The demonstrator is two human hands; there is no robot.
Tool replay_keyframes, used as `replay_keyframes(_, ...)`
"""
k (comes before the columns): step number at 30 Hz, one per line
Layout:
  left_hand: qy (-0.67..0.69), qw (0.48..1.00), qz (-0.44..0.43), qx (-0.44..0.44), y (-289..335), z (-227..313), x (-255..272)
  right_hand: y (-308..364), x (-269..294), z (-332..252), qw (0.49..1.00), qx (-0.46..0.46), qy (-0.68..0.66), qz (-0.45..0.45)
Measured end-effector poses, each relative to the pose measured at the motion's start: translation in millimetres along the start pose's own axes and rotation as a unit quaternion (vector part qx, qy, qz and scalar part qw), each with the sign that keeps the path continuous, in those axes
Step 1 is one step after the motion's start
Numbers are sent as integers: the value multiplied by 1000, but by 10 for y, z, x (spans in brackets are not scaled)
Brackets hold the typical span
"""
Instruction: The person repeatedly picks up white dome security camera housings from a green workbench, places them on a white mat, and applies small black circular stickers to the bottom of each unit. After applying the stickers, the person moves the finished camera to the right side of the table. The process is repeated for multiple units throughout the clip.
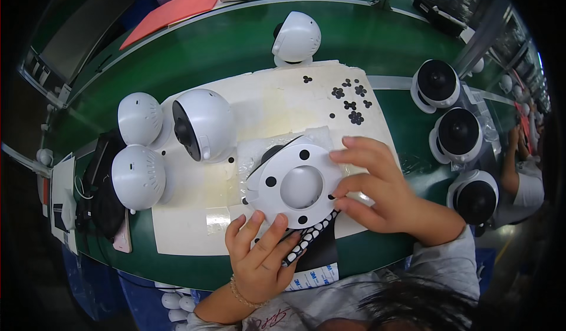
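A white dome camera (259, 183) lies tipped over on a wrapped foam pad in front of me, its ring-shaped base (318, 163) facing up. Several black round pads dot this base. My left hand (259, 254) steadies its lower left rim with the fingertips, the thumb beside a black strip with white dots (309, 236). At the right rim, my right hand (377, 186) has its thumb and a finger close together at a small black round pad (331, 197), the upper finger apart from them. The fingertips partly cover that pad.
More white cameras stand around: a large one (215, 124), two at the left (138, 175), one at the back (300, 36) and three at the right (460, 132). Loose black pads (355, 117) lie on the cream board (194, 231). Another person's arm (510, 169) shows far right.
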State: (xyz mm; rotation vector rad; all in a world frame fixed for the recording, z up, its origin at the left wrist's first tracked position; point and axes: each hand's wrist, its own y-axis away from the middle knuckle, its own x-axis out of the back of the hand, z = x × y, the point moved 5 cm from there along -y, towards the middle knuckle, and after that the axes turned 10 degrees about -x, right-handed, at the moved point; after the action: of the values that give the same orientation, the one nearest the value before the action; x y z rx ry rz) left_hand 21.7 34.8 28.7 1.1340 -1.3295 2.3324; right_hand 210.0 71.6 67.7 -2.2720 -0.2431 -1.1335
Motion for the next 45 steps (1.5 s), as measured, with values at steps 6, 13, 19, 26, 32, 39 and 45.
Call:
replay_keyframes(6,-10,1000,0,6,-1,-19,27,-14,33,-47,992,-33,-123,1)
replay_keyframes(13,-6,1000,-4,5,-10,-16,25,-49,-33,1,994,-67,-82,5)
replay_keyframes(19,2,1000,-11,9,-1,-9,25,-54,-21,-16,996,-64,-66,-4)
replay_keyframes(26,0,1000,-7,10,-8,-3,16,-39,-33,26,988,-81,-129,-13)
replay_keyframes(32,-1,1000,-1,15,-13,4,8,-32,-38,17,992,-79,-102,-1)
replay_keyframes(39,-12,1000,-3,18,-15,4,5,79,28,-140,982,70,154,87)
replay_keyframes(45,-14,1000,1,20,-17,-7,10,43,181,37,987,-62,-25,146)
